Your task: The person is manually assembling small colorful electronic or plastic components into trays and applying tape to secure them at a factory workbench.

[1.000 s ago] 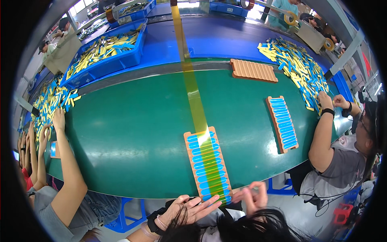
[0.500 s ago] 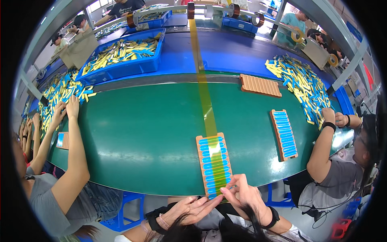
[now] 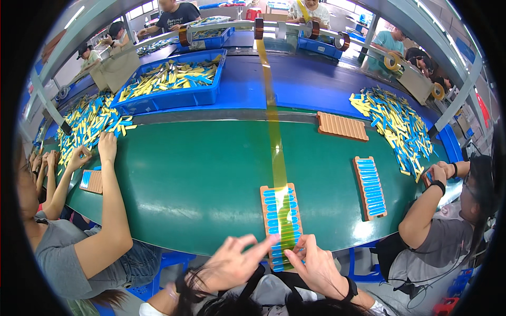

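Note:
An orange ridged tray [image 3: 298,215] lies in front of me at the table's near edge, its grooves filled with blue strips [image 3: 271,216]. A long yellow transparent tape [image 3: 278,158] runs down from a roll [image 3: 259,29] at the back and lies lengthwise over the strips. My right hand [image 3: 320,269] is at the tray's near right side, thumb and fingers pinched on the tape. My left hand [image 3: 229,265], slightly blurred, has its fingers spread, the index fingertip at the tape's left side. Whether that fingertip presses on the tape is unclear.
A second filled tray [image 3: 363,190] and an unfilled orange tray [image 3: 342,127] lie to the right. Heaps of blue and yellow strips [image 3: 395,126] flank the green table [image 3: 195,179]. A blue bin [image 3: 168,97] stands at the back left. Co-workers' arms reach in from both sides.
My left hand has moved left and up from the tape's near end, its fingers spreading. My right hand stays by the tray's near right side. The whole view has shifted slightly.

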A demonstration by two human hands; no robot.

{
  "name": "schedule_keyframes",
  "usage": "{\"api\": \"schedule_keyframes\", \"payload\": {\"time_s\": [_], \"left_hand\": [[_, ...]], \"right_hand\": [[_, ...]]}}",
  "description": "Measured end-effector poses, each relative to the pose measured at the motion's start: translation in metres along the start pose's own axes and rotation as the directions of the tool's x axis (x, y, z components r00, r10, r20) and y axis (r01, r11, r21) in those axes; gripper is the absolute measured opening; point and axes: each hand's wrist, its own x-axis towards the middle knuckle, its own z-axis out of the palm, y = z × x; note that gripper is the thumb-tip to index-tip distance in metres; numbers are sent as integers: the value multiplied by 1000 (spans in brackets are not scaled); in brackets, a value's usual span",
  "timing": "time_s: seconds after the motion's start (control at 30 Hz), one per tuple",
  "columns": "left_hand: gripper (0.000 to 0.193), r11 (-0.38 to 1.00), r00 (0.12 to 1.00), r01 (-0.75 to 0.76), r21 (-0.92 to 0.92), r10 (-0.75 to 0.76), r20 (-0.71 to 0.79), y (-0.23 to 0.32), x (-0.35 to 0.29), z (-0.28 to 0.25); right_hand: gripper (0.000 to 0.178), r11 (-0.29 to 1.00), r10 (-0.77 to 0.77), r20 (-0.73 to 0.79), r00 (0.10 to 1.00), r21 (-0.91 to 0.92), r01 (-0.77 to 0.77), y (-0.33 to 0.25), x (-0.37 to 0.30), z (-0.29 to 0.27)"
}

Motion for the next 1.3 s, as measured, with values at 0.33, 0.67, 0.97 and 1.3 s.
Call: {"api": "schedule_keyframes", "payload": {"time_s": [0.33, 0.67, 0.97, 1.3], "left_hand": [[62, 908, 1000, -24, 419, 24, 5, -43, 32, -12], [52, 995, 978, 98, 0, -97, -187, -73, 60, -23], [44, -9, 795, 227, -974, -576, 190, -145, 156, -20], [22, 449, 738, 34, -893, -613, -281, -129, 146, -10]], "right_hand": [[32, 999, 30, 45, 999, 19, -31, 5, -5, 4], [32, 999, 2, 76, 997, -39, 1, 2, 2, -3], [34, 994, -30, 128, 991, -104, 44, -15, 6, -4], [34, 983, -25, 143, 989, -175, 50, -23, 34, -12]]}}
